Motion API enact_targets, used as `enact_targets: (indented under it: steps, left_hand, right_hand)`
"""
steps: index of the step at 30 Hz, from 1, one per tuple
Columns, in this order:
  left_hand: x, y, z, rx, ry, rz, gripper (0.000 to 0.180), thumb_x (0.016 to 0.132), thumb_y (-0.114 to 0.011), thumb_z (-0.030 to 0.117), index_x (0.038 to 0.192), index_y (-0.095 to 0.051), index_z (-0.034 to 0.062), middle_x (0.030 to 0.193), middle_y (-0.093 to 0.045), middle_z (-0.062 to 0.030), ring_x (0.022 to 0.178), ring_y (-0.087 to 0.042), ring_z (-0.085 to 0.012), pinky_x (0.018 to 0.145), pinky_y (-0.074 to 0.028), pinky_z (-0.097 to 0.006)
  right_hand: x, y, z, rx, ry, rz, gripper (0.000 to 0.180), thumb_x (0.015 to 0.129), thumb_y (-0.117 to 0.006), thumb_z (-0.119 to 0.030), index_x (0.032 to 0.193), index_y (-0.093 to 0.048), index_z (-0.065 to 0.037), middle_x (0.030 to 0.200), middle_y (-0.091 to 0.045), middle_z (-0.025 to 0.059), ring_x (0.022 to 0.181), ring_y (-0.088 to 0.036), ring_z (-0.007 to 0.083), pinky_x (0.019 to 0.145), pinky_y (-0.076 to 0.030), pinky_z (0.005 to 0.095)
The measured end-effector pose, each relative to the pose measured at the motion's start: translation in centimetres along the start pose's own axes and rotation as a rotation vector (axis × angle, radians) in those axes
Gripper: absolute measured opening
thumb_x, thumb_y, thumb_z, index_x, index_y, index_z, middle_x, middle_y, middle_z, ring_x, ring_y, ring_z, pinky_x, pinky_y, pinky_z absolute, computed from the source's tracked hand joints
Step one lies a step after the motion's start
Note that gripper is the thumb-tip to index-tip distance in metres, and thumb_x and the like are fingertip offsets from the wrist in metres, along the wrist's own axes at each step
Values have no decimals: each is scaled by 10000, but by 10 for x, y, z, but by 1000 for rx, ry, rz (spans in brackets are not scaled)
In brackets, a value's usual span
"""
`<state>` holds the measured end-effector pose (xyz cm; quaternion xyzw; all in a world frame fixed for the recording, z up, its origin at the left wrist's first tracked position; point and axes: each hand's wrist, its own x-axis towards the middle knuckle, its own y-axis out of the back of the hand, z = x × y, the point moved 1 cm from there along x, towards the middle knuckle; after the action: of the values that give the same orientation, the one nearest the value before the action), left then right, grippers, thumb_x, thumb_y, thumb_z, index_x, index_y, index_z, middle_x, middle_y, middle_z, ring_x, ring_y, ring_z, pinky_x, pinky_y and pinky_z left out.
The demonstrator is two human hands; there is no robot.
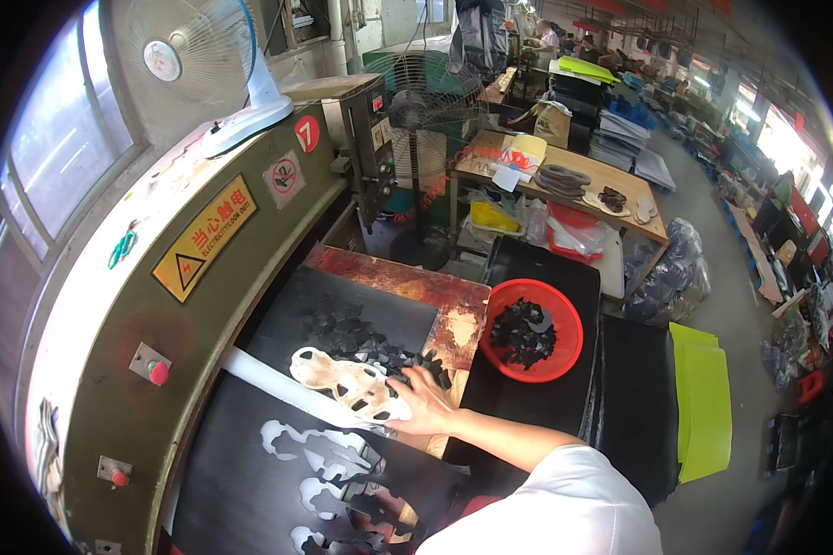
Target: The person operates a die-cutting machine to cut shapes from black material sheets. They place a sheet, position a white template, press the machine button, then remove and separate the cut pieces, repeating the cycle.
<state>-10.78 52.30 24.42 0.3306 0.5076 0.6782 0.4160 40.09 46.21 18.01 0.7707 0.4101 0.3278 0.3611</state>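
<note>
The right hand [423, 403] lies with fingers spread open, flat on the near end of a whitish cutting die [347, 381], which rests on the black sheet [250, 462] beside a heap of black cut pieces [361, 340]. Beyond the fingertips stands a red basin [565, 356] holding more black pieces. Up to their left, the green machine arm [111, 305] carries a yellow diamond-set warning sign [204, 238], a round red tag [306, 133] and a square red-ringed prohibition label [284, 178]; the left hand is out of sight.

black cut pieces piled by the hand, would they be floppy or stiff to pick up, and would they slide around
The black cut pieces look thin and flat, so they are probably light and somewhat floppy. They lie in a loose overlapping heap beside the right hand, so a push would likely scatter them rather than move them together. Their jagged outlines might snag each other when lifted.
</note>
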Motion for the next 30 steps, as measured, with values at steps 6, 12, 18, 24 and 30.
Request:
enact_targets:
  steps: [6,12,18,24,30]
  left_hand:
    - [5,2,-21,14,-6,100,458,900,-530,226,1271,-517,-42,1300,-511,-258,1197,-504,-350,1044,-365,-397]
    - [64,-45,-58,32,34,131,472,913,-524,242,1283,-498,-49,1254,-552,-254,1158,-543,-344,1008,-413,-360]
    - [65,-88,-117,-51,-130,262,424,936,-532,233,1269,-501,-28,1229,-565,-234,1131,-542,-372,961,-423,-406]
    - [46,-89,-117,-13,-194,351,381,924,-537,191,1234,-511,-28,1145,-589,-236,1048,-562,-400,888,-451,-427]
    - [46,-87,-107,-66,-131,387,365,925,-538,201,1216,-531,-20,1121,-601,-224,1025,-572,-393,874,-452,-427]
  right_hand:
    - [34,-19,2,94,144,-201,934,596,-795,-372,1394,-389,-107,1383,-294,318,1332,-158,541,1068,-304,567]
    - [56,-22,-5,223,203,-252,1000,515,-799,-306,1398,-372,-114,1367,-291,324,1312,-189,536,1059,-310,552]
    - [70,9,-10,1012,-240,-417,903,598,-790,-89,1383,-347,-28,1300,-505,154,1215,-487,269,1008,-401,369]
    - [46,-5,-20,2318,-636,-468,758,778,-614,-411,1406,-372,-61,1440,-344,246,1276,-342,507,1103,-181,643]
    - [49,-3,-33,2342,-607,-263,814,794,-572,-508,1448,-307,-103,1489,-203,260,1318,-103,608,1053,-215,698]
